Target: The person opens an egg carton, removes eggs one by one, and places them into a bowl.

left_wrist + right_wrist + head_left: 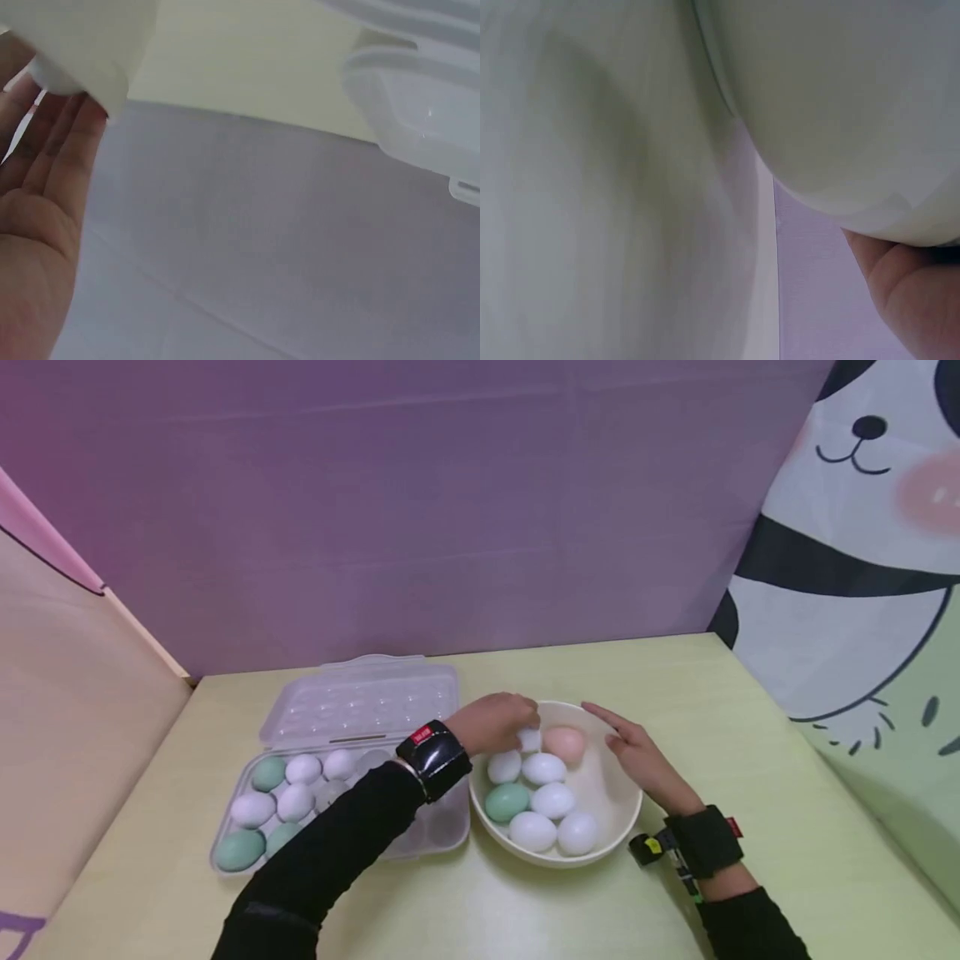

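A cream bowl (pixel 618 802) holds several white eggs (pixel 532 832), a green egg (pixel 507 802) and a pinkish egg (pixel 564 744). My left hand (pixel 495 723) reaches over the bowl's left rim, its curled fingers gripping a white egg (pixel 529 741) at the back left. That egg (pixel 54 78) shows partly between the fingers in the left wrist view, beside the bowl wall (pixel 82 45). On the bowl's right side, my right hand (pixel 643 762) holds the rim, thumb at the inner edge. The right wrist view shows the bowl's outside (pixel 840 112) hiding most of that hand (pixel 919 300).
Left of the bowl lies an egg carton (pixel 450 831) with its clear lid (pixel 360 702) folded back. White eggs (pixel 252 809) and green eggs (pixel 240 850) fill its left part; my left forearm (pixel 337 843) covers some cups. A purple backdrop (pixel 450 527) rises behind the table (pixel 675 685).
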A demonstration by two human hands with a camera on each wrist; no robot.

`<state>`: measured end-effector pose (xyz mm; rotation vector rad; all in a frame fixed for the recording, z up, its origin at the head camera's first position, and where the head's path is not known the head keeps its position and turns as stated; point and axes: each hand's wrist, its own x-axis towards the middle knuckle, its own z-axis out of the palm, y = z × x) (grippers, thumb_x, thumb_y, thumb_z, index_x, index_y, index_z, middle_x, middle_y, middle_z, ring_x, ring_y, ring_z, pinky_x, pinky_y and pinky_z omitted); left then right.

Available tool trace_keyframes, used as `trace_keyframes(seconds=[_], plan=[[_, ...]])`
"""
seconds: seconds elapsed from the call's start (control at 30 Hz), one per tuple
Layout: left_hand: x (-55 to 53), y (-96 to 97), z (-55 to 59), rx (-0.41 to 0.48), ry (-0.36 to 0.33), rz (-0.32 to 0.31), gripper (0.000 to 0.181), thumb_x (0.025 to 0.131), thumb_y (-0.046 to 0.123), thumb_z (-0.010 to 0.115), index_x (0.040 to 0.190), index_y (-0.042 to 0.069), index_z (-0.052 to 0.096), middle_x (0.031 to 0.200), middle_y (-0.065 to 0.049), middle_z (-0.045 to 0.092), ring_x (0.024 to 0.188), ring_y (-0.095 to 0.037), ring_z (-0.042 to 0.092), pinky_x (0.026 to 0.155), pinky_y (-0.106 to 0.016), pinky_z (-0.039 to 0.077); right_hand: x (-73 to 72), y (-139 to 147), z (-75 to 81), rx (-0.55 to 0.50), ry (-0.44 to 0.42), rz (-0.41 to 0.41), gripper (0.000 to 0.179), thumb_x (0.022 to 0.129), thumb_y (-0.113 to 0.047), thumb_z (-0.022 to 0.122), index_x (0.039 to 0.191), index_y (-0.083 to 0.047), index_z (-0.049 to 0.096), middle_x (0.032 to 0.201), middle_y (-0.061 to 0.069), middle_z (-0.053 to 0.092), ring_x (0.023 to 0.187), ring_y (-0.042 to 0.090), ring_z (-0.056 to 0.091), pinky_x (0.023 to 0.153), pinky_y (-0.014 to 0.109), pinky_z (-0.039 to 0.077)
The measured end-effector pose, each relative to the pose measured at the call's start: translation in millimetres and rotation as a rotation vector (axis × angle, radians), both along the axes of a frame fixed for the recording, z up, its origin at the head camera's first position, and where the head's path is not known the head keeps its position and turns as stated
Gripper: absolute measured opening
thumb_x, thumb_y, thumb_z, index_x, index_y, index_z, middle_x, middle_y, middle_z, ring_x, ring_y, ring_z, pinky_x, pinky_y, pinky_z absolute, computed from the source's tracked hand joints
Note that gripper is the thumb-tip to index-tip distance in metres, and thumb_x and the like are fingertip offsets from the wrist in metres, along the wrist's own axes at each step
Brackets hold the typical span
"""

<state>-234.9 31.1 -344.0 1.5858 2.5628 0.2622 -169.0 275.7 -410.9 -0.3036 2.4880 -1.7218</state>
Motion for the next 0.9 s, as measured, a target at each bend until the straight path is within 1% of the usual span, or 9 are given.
trace_keyframes(seconds=[0.1, 0.2, 0.33, 0.43, 0.5, 0.6, 0.7, 0.77, 0.9], plan=[[0.6, -0.7, -5.9, -0.009, -0.008, 0.001, 0.022, 0.079, 0.001, 0.072, 0.1, 0.005, 0.07, 0.098, -0.004, 0.064, 0.091, -0.019, 0.061, 0.082, -0.027, 0.047, -1.5, -1.3, 2.6, 0.012, 0.006, 0.004, 0.051, 0.097, 0.005, 0.029, 0.147, -0.004, 0.034, 0.151, 0.019, 0.029, 0.138, 0.033, 0.024, 0.103, 0.05, 0.03], [0.9, -2.7, -10.4, -0.002, 0.01, -0.013, 0.014, 0.081, -0.002, 0.066, 0.093, 0.005, 0.069, 0.094, -0.005, 0.063, 0.084, -0.018, 0.06, 0.077, -0.026, 0.047, -3.0, -1.3, 5.5, 0.022, 0.001, 0.005, 0.051, 0.097, 0.005, 0.029, 0.147, -0.004, 0.034, 0.151, 0.019, 0.029, 0.138, 0.033, 0.023, 0.102, 0.05, 0.031], [3.4, -7.4, -10.9, 0.014, 0.019, -0.013, 0.015, 0.083, -0.005, 0.06, 0.087, 0.006, 0.069, 0.09, -0.005, 0.061, 0.077, -0.015, 0.057, 0.071, -0.025, 0.046, -5.1, -0.9, 6.4, 0.025, -0.018, 0.003, 0.052, 0.097, 0.005, 0.028, 0.147, -0.005, 0.033, 0.152, 0.018, 0.028, 0.139, 0.032, 0.022, 0.103, 0.049, 0.03], [9.1, -15.5, -3.9, 0.022, 0.013, 0.016, 0.019, 0.085, -0.005, 0.058, 0.095, 0.006, 0.07, 0.095, -0.005, 0.063, 0.083, -0.015, 0.06, 0.075, -0.025, 0.048, -5.8, -1.6, 5.6, 0.014, -0.024, -0.003, 0.052, 0.096, 0.005, 0.029, 0.147, -0.005, 0.034, 0.152, 0.018, 0.028, 0.138, 0.032, 0.023, 0.102, 0.046, 0.033], [14.5, -25.9, 4.7, 0.03, 0.032, 0.042, 0.022, 0.086, -0.004, 0.059, 0.101, 0.005, 0.07, 0.099, -0.006, 0.063, 0.089, -0.016, 0.061, 0.078, -0.026, 0.05, -6.3, -2.0, 5.0, 0.009, -0.028, -0.004, 0.052, 0.096, 0.005, 0.029, 0.147, -0.005, 0.034, 0.152, 0.018, 0.028, 0.138, 0.031, 0.024, 0.101, 0.043, 0.035], [21.2, -48.0, 18.1, 0.041, 0.08, 0.087, 0.026, 0.085, -0.003, 0.062, 0.109, 0.005, 0.069, 0.104, -0.007, 0.065, 0.097, -0.019, 0.061, 0.081, -0.03, 0.051, -5.2, -0.3, 6.3, 0.008, -0.031, 0.0, 0.052, 0.097, 0.005, 0.029, 0.147, -0.005, 0.033, 0.152, 0.017, 0.027, 0.138, 0.031, 0.024, 0.099, 0.039, 0.037], [25.6, -72.7, 27.5, 0.011, 0.103, 0.148, 0.025, 0.083, 0.0, 0.067, 0.107, 0.006, 0.071, 0.101, -0.006, 0.066, 0.094, -0.019, 0.062, 0.079, -0.032, 0.051, -5.4, 4.0, 8.6, 0.022, -0.033, -0.003, 0.052, 0.097, 0.004, 0.028, 0.148, -0.005, 0.033, 0.152, 0.016, 0.027, 0.139, 0.03, 0.023, 0.1, 0.038, 0.036], [29.1, -87.7, 30.3, -0.034, 0.057, 0.201, 0.019, 0.083, 0.004, 0.07, 0.102, 0.007, 0.072, 0.095, -0.004, 0.067, 0.088, -0.018, 0.061, 0.076, -0.032, 0.051, -4.9, 7.1, 10.5, 0.031, -0.031, -0.01, 0.052, 0.097, 0.004, 0.028, 0.148, -0.006, 0.032, 0.152, 0.016, 0.027, 0.139, 0.03, 0.022, 0.1, 0.036, 0.036], [42.0, -111.4, 27.5, -0.178, -0.134, 0.34, 0.012, 0.076, 0.017, 0.078, 0.081, 0.012, 0.069, 0.077, 0.003, 0.061, 0.071, -0.015, 0.054, 0.065, -0.03, 0.046, -2.7, 10.6, 12.9, 0.04, -0.03, -0.024, 0.052, 0.097, 0.005, 0.028, 0.148, -0.005, 0.032, 0.152, 0.016, 0.027, 0.139, 0.03, 0.022, 0.099, 0.031, 0.036]])
